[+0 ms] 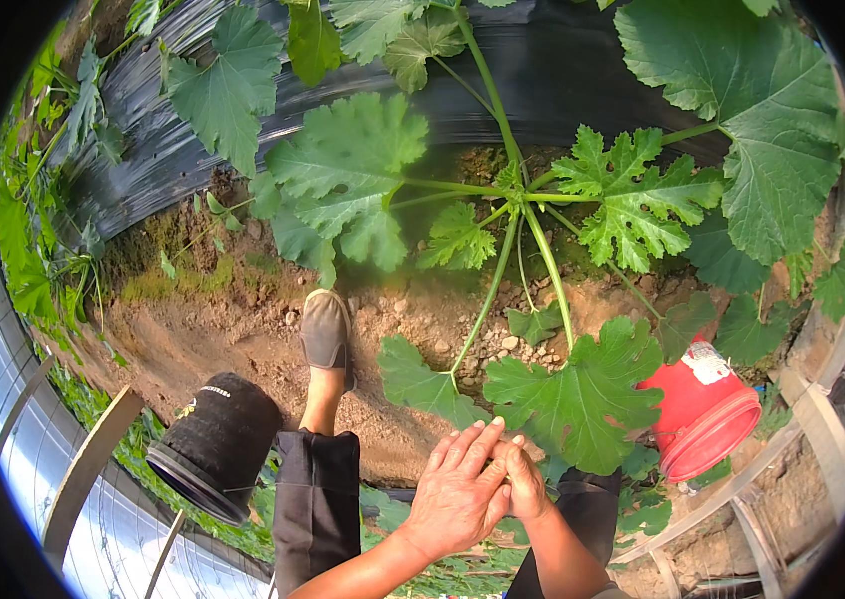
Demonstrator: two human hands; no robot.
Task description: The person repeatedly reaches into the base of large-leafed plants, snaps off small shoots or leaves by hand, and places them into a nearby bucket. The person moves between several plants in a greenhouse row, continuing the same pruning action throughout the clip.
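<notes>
My left hand [456,483] lies back upward at the lower middle, its fingers reaching over the fingers of my right hand [523,479]. The two hands touch, and whether something small is between them is hidden. Just above them spreads a lobed squash leaf [579,397] on a long stalk. That stalk comes from the crown of a squash plant [516,196], whose leaves fan out on all sides. Left of my hands, my shoe [325,329] stands on the soil.
A black bucket [220,442] is at the lower left and a red bucket [699,412] at the right, partly behind leaves. Black plastic mulch film [542,75] covers the bed beyond the plant. Curved frame pieces [93,472] and sheeting run along the left edge.
</notes>
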